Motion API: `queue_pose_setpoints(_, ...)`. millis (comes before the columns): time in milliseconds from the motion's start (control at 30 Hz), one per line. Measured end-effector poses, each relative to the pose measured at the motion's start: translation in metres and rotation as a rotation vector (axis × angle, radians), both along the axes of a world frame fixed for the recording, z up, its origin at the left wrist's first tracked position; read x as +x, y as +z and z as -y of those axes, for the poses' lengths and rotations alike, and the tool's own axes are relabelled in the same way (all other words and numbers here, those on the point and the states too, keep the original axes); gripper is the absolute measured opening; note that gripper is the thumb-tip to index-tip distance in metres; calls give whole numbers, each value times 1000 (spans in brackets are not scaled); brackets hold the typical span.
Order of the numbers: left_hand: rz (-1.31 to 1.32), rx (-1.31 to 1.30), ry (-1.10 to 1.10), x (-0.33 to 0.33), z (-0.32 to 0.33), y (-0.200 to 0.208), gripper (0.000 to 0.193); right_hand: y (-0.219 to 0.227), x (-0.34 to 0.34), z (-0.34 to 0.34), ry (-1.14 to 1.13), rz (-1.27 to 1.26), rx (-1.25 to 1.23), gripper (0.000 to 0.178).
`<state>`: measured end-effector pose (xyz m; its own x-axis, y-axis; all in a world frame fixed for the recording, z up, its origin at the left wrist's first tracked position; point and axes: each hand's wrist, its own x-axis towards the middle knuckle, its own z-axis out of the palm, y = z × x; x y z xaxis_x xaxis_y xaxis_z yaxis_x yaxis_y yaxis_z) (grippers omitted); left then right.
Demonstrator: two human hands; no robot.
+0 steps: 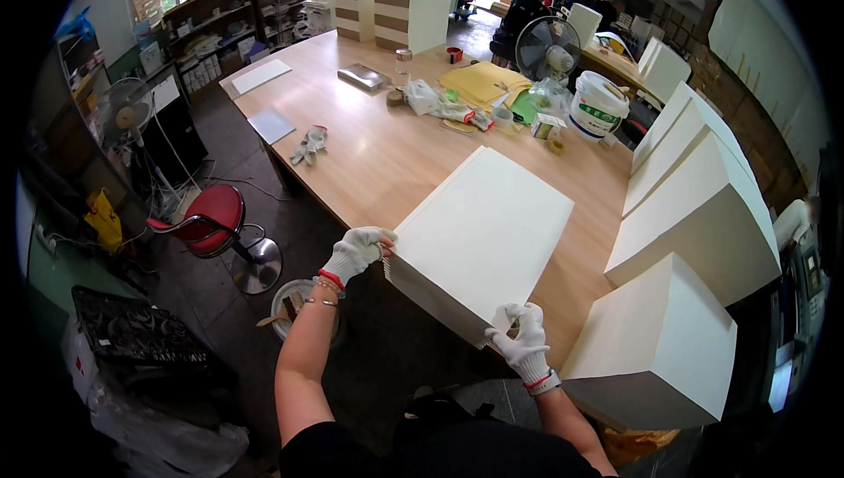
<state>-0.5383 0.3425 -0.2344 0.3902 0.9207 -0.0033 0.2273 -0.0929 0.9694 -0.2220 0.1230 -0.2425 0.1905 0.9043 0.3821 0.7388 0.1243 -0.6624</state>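
A thick stack of white sheets (482, 236) lies at the near edge of the wooden table, with its layered side facing me. My left hand (357, 252), in a white knit glove with bare fingertips, is closed on the stack's left corner. At the near right corner my right hand (520, 339), gloved the same way, curls thumb and forefinger around the edge. Part of its grip is hidden behind the glove. Tall white stacks (694, 206) stand along the table's right side, and a lower one (659, 329) sits close to my right forearm.
A spare glove (309, 145) lies near the left edge of the table (360, 175). Farther back are a metal block (363, 77), yellow paper (485, 83), a white bucket (600, 105) and a fan (547, 47). A red stool (215, 219) and a bin (290, 307) stand left.
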Motion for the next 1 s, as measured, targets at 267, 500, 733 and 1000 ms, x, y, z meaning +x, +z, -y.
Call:
queue_pose_setpoints(267,-297,13,27,-2,8,39,34,21,12,40,58,-208,-223,62)
queue_pose_setpoints(500,-56,378,138,81,26,87,29,126,84,152,97,-516,-412,18)
queue_pose_setpoints(733,115,760,-327,218,137,170,36,168,213,283,-766,157,512,16)
queue_pose_setpoints(1000,24,996,-1158,390,283,240,38,124,300,360,-1224,-97,64,39)
